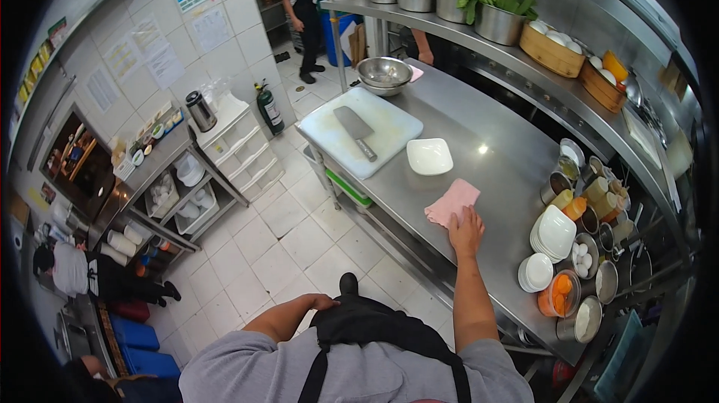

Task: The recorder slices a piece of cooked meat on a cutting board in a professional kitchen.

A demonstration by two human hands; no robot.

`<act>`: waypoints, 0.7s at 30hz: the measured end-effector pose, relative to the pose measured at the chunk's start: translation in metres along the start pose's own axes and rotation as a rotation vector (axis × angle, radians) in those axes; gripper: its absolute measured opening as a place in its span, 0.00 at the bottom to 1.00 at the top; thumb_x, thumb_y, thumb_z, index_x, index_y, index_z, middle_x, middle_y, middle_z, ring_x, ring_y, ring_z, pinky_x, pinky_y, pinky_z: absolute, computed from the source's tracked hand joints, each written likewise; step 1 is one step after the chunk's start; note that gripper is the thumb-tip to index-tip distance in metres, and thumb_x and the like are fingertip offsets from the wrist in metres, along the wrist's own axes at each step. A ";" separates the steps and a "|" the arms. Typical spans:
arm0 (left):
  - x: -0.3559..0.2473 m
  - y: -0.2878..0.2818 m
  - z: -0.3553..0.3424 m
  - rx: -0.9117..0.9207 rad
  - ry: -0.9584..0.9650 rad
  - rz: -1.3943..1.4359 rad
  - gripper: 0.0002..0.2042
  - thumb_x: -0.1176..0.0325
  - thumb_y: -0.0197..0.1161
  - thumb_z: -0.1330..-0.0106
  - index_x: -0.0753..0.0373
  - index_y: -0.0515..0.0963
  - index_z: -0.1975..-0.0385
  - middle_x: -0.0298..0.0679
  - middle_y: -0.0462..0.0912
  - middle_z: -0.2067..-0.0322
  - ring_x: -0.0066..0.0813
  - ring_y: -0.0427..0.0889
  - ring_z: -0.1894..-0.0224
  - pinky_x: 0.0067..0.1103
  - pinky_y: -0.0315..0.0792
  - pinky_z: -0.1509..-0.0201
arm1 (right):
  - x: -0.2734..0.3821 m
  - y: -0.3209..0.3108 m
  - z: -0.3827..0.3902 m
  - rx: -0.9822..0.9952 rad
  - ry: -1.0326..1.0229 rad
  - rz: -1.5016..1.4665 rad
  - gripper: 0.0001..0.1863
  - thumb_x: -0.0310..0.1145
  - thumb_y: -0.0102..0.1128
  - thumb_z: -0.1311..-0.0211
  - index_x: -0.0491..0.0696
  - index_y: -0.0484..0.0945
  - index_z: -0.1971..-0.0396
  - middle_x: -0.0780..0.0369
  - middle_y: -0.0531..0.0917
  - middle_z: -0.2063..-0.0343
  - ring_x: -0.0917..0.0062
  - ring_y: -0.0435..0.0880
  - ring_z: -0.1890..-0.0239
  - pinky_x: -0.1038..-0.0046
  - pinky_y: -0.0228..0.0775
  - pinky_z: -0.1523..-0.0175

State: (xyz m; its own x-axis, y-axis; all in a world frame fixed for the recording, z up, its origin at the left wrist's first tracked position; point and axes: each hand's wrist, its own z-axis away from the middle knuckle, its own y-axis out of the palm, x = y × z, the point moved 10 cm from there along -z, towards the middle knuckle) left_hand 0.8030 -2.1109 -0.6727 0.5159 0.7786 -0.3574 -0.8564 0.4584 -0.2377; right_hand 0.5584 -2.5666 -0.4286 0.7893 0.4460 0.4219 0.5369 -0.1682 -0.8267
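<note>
1. One pink cloth (451, 201) lies on the steel table (509, 159), near its front edge and just beyond the white bowl's (430, 156) near side.
2. Right hand (466, 232): extended fingers rest on the cloth's near edge, presumably to press it against the steel; whether they pinch it cannot be told.
3. Left hand (324, 302): beside the apron (374, 322), away from the table, probably parked; its grip cannot be told.
4. Cloth's long axis: oblique, lower left to upper right.

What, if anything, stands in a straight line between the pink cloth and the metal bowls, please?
The white bowl, just beyond the pink cloth that the right hand touches, is in the way; then comes part of the cutting board.
</note>
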 end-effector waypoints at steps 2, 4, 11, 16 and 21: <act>0.006 -0.001 -0.006 0.006 -0.017 -0.028 0.35 0.37 0.48 0.25 0.66 0.80 0.40 0.51 0.80 0.39 0.47 0.75 0.34 0.38 0.65 0.29 | 0.001 0.000 0.000 0.014 -0.004 -0.013 0.27 0.48 0.58 0.30 0.48 0.76 0.38 0.56 0.74 0.33 0.59 0.69 0.31 0.55 0.54 0.27; 0.013 0.000 -0.012 0.029 -0.011 -0.050 0.35 0.37 0.47 0.25 0.64 0.79 0.39 0.50 0.79 0.37 0.47 0.75 0.33 0.39 0.67 0.30 | 0.005 0.002 0.000 0.026 -0.011 -0.020 0.27 0.47 0.57 0.30 0.47 0.75 0.38 0.55 0.73 0.32 0.59 0.69 0.31 0.55 0.54 0.27; 0.006 -0.003 -0.002 -0.058 0.007 -0.088 0.38 0.35 0.48 0.26 0.70 0.81 0.43 0.54 0.82 0.42 0.47 0.79 0.38 0.40 0.71 0.34 | 0.004 0.002 0.000 0.027 0.000 0.005 0.27 0.48 0.57 0.30 0.47 0.76 0.38 0.55 0.74 0.33 0.59 0.69 0.31 0.55 0.54 0.27; 0.007 0.001 -0.007 0.052 -0.134 -0.001 0.36 0.36 0.50 0.26 0.70 0.81 0.44 0.51 0.84 0.47 0.45 0.86 0.48 0.38 0.81 0.47 | 0.006 0.002 0.001 0.027 -0.010 0.003 0.27 0.48 0.57 0.30 0.47 0.76 0.38 0.56 0.74 0.33 0.59 0.69 0.30 0.56 0.53 0.26; -0.025 -0.003 -0.007 0.053 0.015 -0.234 0.36 0.36 0.54 0.28 0.68 0.79 0.41 0.52 0.81 0.41 0.49 0.81 0.40 0.38 0.73 0.34 | 0.009 0.006 0.002 0.021 -0.008 -0.010 0.27 0.47 0.57 0.30 0.46 0.76 0.38 0.54 0.75 0.33 0.58 0.69 0.31 0.55 0.54 0.27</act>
State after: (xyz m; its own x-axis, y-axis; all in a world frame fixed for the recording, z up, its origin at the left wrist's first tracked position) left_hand 0.7931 -2.1354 -0.6696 0.7006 0.6419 -0.3117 -0.7130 0.6478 -0.2685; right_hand 0.5680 -2.5621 -0.4308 0.7816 0.4549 0.4268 0.5381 -0.1457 -0.8302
